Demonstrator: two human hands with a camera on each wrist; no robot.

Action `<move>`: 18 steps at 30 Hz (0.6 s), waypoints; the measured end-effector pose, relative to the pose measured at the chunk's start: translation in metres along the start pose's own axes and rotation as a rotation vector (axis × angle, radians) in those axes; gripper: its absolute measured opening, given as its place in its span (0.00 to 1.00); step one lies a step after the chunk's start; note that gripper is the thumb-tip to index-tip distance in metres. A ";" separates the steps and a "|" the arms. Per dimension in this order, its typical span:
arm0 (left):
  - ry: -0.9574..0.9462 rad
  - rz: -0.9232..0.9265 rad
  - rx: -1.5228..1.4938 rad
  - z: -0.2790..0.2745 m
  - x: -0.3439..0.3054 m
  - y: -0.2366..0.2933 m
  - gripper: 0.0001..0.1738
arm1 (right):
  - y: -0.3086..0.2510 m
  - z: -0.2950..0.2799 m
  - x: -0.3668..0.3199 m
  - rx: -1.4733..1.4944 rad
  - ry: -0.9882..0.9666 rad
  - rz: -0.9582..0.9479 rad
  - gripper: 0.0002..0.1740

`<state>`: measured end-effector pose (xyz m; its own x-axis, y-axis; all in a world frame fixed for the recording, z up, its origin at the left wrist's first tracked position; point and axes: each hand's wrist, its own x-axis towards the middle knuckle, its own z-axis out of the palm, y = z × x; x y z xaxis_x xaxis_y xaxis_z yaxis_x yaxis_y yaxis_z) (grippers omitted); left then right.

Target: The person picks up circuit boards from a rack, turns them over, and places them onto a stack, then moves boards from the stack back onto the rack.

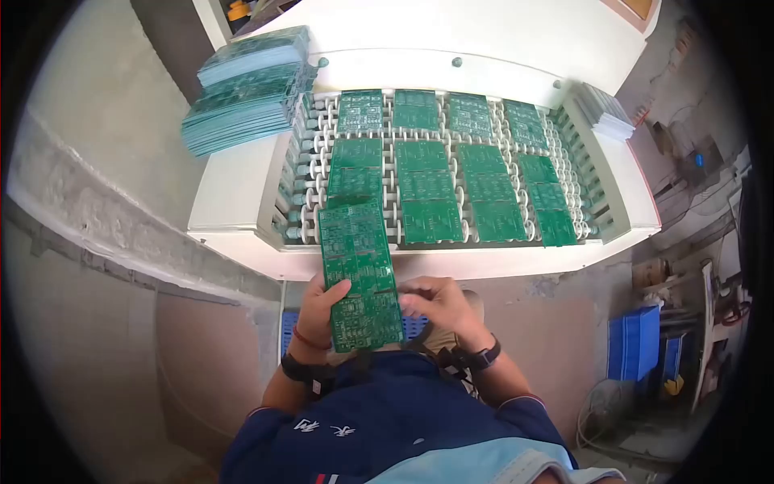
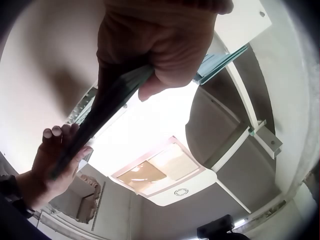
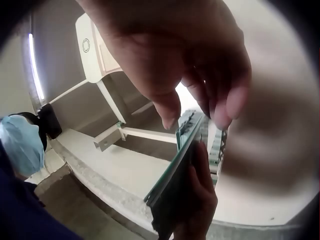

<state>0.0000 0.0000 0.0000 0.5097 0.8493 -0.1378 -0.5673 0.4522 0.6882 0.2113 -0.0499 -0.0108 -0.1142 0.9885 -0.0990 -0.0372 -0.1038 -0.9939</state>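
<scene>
A stack of green circuit boards (image 1: 360,278) is held in front of the body, its far end overlapping the nearest left board on the rollers. My left hand (image 1: 319,310) grips its left edge, thumb on top; the left wrist view shows the same hand (image 2: 155,42) around the stack's edge (image 2: 102,112). My right hand (image 1: 442,305) is at the stack's right edge, fingers bent. In the right wrist view, the right hand's (image 3: 192,65) thumb and fingers are apart on either side of the board edge (image 3: 175,167); whether they touch it cannot be told.
Rows of green boards (image 1: 425,185) lie on the white roller conveyor (image 1: 390,194). Tall board stacks (image 1: 242,101) stand on its left side, with a paler stack (image 1: 603,111) on the right. A blue bin (image 1: 634,343) stands at the right, near shelving.
</scene>
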 end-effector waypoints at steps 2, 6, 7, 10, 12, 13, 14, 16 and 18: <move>0.038 0.055 0.027 0.005 -0.001 0.003 0.19 | -0.005 0.013 0.003 0.025 -0.106 0.092 0.13; 0.069 0.101 0.048 -0.002 -0.003 -0.001 0.18 | 0.000 0.020 0.004 0.069 -0.133 0.124 0.12; 0.063 0.104 0.059 -0.007 -0.002 -0.004 0.18 | 0.003 0.019 0.004 0.066 -0.125 0.115 0.11; 0.054 0.098 0.073 -0.009 0.000 -0.008 0.18 | 0.005 0.020 0.001 0.060 -0.091 0.127 0.11; 0.053 0.089 0.076 -0.009 0.000 -0.009 0.18 | 0.004 0.020 -0.001 0.058 -0.067 0.149 0.11; 0.048 0.086 0.078 -0.008 0.000 -0.009 0.18 | 0.003 0.021 -0.002 0.070 -0.062 0.149 0.11; 0.042 0.084 0.078 -0.008 0.000 -0.010 0.18 | 0.002 0.020 -0.003 0.078 -0.057 0.150 0.11; 0.036 0.082 0.081 -0.008 0.001 -0.012 0.19 | 0.007 0.018 -0.004 0.072 -0.053 0.147 0.11; 0.030 0.080 0.088 -0.007 0.001 -0.012 0.19 | 0.008 0.018 -0.004 0.068 -0.049 0.142 0.11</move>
<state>0.0031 -0.0029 -0.0135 0.4448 0.8900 -0.1004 -0.5454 0.3581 0.7578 0.1941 -0.0570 -0.0178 -0.1709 0.9571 -0.2342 -0.0846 -0.2511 -0.9643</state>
